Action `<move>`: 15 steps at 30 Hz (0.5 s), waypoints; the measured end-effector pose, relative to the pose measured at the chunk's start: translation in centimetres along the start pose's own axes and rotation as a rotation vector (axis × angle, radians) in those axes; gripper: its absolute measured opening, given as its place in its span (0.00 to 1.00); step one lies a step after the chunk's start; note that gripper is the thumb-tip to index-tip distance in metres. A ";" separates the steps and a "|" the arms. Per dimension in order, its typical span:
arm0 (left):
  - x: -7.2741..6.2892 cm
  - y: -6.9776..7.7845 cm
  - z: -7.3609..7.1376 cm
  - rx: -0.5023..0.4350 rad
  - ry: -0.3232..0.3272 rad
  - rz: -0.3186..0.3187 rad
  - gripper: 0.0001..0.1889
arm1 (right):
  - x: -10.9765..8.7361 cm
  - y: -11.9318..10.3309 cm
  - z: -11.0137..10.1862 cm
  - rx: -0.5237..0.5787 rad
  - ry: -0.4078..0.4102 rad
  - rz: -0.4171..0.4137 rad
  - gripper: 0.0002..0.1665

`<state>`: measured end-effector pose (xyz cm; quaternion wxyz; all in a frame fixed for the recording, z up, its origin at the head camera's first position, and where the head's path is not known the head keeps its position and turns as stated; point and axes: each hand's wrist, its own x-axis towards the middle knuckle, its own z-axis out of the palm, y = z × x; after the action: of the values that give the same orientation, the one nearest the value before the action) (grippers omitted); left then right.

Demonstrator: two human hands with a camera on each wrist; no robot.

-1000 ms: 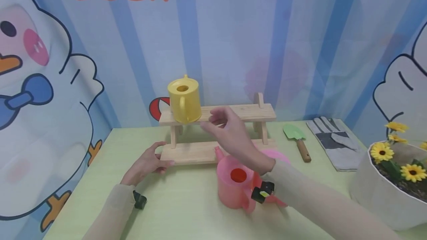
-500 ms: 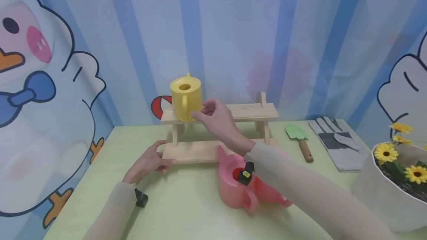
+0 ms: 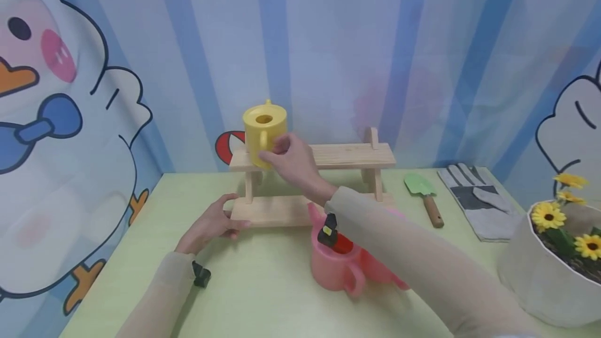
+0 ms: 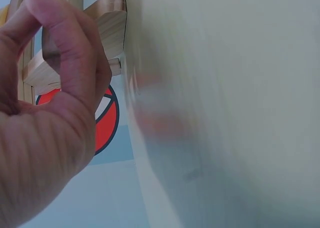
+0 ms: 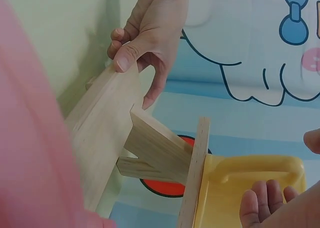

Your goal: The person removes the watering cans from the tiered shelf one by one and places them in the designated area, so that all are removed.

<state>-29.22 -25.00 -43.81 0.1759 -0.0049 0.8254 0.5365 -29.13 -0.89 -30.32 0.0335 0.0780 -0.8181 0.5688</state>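
A yellow watering can (image 3: 274, 119) stands on the left of the upper board of a two-step wooden stand (image 3: 352, 155). My right hand (image 3: 298, 163) is at the can's near side, beside its handle; in the right wrist view the thumb and fingers (image 5: 262, 203) are spread apart by the handle. My left hand (image 3: 213, 226) grips the left end of the lower board, thumb on its front edge, as the right wrist view also shows. A pink watering can (image 3: 331, 270) sits before the stand. Beside it a second pink can (image 3: 375, 267) is partly hidden by my right sleeve.
To the right of the stand lie a green trowel (image 3: 422, 186) with a wooden handle and grey-white gloves (image 3: 479, 202). A white pot (image 3: 540, 280) of yellow flowers stands at the right edge. Behind the table (image 3: 263, 296) hangs a blue striped duck curtain (image 3: 328, 40).
My right hand has moved left from in front of the upper board to the yellow watering can's handle. The left hand keeps its hold on the stand. The head view has shifted slightly.
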 end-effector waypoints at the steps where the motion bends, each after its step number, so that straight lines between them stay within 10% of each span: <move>1: 0.0 0.0 0.0 -0.005 0.000 0.001 0.51 | 0.1 0.0 0.2 0.000 0.004 0.000 0.27; 15: 0.4 -0.2 0.0 0.005 0.006 -0.007 0.52 | 1.3 0.1 2.0 -0.014 0.029 0.008 0.25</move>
<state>-29.58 -25.02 -44.10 0.1752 -0.0091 0.8272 0.5339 -30.41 -2.86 -30.96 0.0436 0.0662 -0.8218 0.5643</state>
